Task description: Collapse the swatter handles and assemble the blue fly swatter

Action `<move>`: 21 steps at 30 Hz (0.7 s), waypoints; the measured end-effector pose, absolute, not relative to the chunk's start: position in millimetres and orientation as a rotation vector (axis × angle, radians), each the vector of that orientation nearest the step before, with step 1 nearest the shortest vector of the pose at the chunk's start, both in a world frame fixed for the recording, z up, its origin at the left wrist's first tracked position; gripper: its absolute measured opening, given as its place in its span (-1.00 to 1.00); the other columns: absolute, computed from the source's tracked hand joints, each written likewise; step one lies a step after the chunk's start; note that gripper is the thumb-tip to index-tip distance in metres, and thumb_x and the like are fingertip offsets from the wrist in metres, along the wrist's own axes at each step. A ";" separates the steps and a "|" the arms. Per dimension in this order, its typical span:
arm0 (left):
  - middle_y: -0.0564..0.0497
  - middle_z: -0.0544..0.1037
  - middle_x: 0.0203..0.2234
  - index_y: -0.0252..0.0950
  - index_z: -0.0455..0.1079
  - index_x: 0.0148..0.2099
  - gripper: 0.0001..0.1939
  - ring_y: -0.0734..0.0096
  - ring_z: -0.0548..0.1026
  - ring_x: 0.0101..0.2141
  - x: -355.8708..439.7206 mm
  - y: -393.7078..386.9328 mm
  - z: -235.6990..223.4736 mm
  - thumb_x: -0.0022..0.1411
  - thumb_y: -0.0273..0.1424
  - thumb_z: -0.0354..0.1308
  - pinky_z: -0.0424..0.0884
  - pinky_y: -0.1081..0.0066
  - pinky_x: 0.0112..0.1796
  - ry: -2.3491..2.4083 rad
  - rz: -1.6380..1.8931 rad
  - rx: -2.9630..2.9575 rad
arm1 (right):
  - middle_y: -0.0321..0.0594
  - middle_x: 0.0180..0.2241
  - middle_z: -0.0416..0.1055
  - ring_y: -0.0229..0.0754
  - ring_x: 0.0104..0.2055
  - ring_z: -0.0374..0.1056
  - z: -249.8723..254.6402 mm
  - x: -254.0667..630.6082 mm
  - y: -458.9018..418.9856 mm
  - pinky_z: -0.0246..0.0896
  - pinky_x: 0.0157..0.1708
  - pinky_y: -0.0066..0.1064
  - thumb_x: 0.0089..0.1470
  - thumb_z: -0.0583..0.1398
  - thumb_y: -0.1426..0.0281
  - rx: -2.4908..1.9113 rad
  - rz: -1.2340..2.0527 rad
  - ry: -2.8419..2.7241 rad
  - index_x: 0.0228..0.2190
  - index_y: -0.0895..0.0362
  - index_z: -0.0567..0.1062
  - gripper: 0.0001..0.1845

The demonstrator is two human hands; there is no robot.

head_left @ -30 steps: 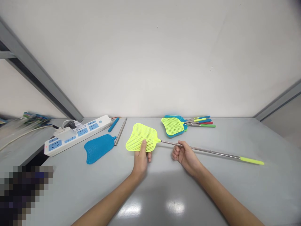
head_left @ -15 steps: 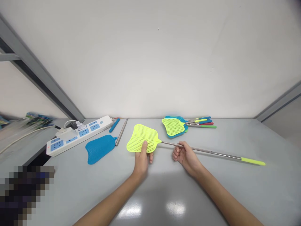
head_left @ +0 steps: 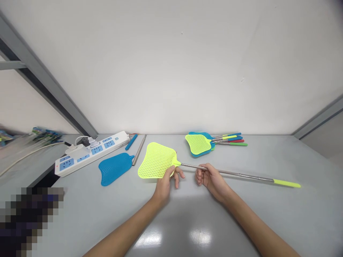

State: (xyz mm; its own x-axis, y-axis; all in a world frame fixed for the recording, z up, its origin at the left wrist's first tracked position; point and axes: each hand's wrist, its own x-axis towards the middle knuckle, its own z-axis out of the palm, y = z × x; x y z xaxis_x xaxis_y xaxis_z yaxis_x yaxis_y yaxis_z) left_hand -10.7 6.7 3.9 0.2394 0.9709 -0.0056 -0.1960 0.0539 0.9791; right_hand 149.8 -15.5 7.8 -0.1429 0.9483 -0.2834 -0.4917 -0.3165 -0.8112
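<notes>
A yellow fly swatter (head_left: 157, 160) lies across my view, its mesh head to the left, its metal rod extended and its yellow grip far right. My left hand (head_left: 166, 184) pinches the swatter at the right edge of the head near the neck, thumb on top, some fingers stretched out beneath. Fingers curled, my right hand (head_left: 210, 178) holds the metal rod about a third of the way along. Left of the swatter are a loose blue swatter head (head_left: 115, 168), a bare metal rod (head_left: 139, 150) and a blue grip (head_left: 131, 142).
Several assembled swatters (head_left: 199, 143) in mixed colours are piled by the wall. A white power strip (head_left: 91, 153) with plugs and cables runs along the left. Plastic-bagged items (head_left: 45, 135) lie at far left; a pixelated dark patch covers the lower left corner.
My left hand has slid right along the swatter head toward its neck, and its fingers have spread. The head has turned slightly. The right hand keeps its hold on the rod.
</notes>
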 end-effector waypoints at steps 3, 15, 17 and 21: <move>0.09 0.39 -0.62 -0.33 0.34 -0.40 -0.71 0.59 0.17 -0.73 -10.0 5.3 4.7 0.12 -0.30 -0.16 0.24 0.42 -0.36 0.863 1.100 1.158 | -0.28 -0.67 0.18 -0.30 -0.60 0.10 8.5 148.8 -16.0 0.01 -0.52 -0.42 -0.06 0.00 0.28 -0.967 1.740 -0.680 -0.68 0.18 0.33 -0.69; 0.12 0.27 -0.78 -0.33 0.39 -0.32 -0.70 0.43 0.28 -0.61 -9.6 5.9 1.4 0.07 -0.26 -0.07 0.21 0.41 -0.36 1.018 1.129 1.132 | -0.27 -0.66 0.20 -0.29 -0.59 0.11 9.2 146.6 -18.6 0.02 -0.51 -0.42 -0.07 0.04 0.24 -1.002 1.704 -0.678 -0.67 0.17 0.34 -0.69; 0.12 0.27 -0.77 -0.33 0.38 -0.27 -0.70 0.44 0.28 -0.58 -10.4 5.3 2.2 0.09 -0.26 -0.08 0.20 0.42 -0.34 1.013 1.135 1.167 | -0.27 -0.66 0.21 -0.29 -0.59 0.11 9.4 146.1 -18.7 0.02 -0.52 -0.42 -0.06 0.03 0.26 -1.003 1.700 -0.677 -0.67 0.17 0.34 -0.69; 0.12 0.30 -0.72 -0.32 0.34 -0.18 -0.71 0.45 0.29 -0.54 -10.9 4.7 3.5 0.10 -0.30 -0.07 0.18 0.43 -0.30 1.009 1.168 1.194 | -0.26 -0.66 0.21 -0.29 -0.59 0.12 10.4 145.4 -18.7 0.02 -0.52 -0.42 -0.06 0.03 0.26 -1.006 1.692 -0.683 -0.66 0.18 0.35 -0.69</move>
